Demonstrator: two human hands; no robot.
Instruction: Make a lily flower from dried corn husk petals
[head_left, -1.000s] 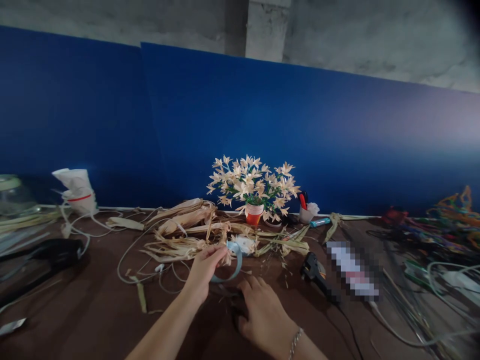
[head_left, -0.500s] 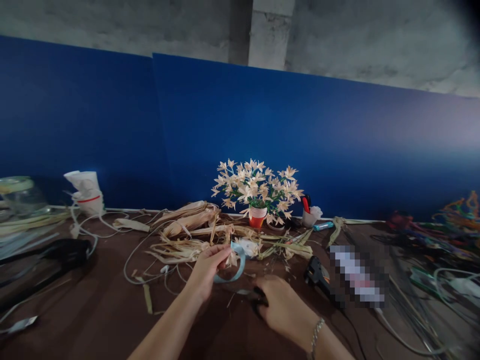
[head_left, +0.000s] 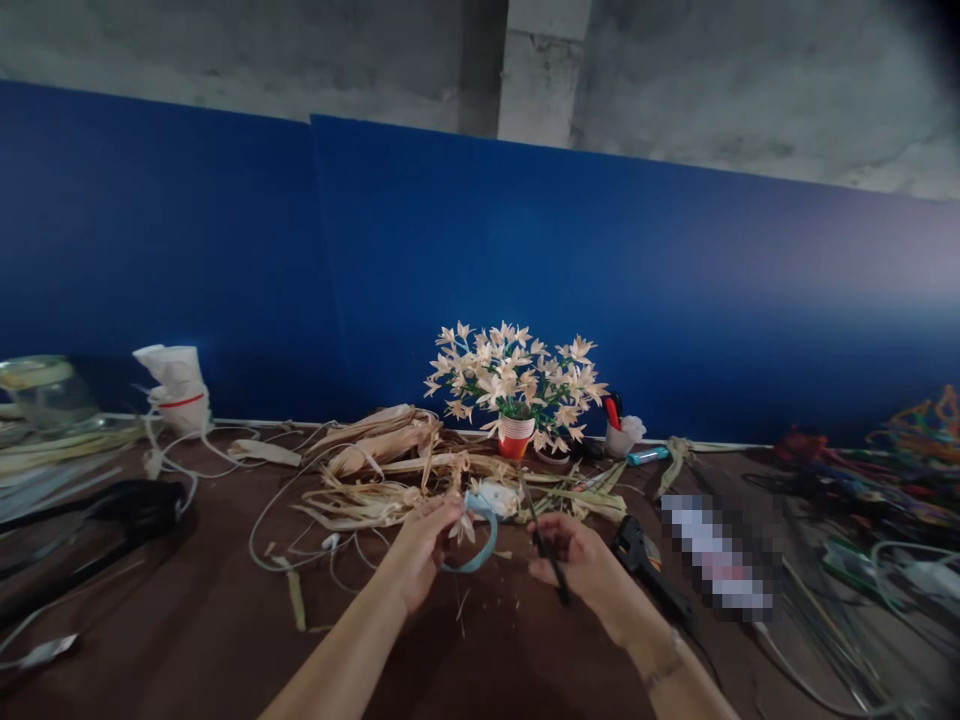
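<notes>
My left hand is closed, its fingertips pinching a pale husk flower. A loop of light blue ribbon hangs from the same fingers, curving out to the right. In my right hand is a slim tool with a black handle and a thin metal blade pointing up and away; whether it is a knife or scissors I cannot tell. Just beyond both hands lies a heap of dried corn husks. Behind it stands a red and white pot full of cream husk flowers.
A black glue gun lies right of my right hand, beside a blurred-out object. White cables loop at left, near a wrapped white cup and a black-handled item. Colourful strands are piled at far right.
My right hand has lifted and moved right, turning the black-handled tool from lying sideways to pointing upward. My left hand keeps its pinch, and the blue ribbon loop has shifted slightly right.
</notes>
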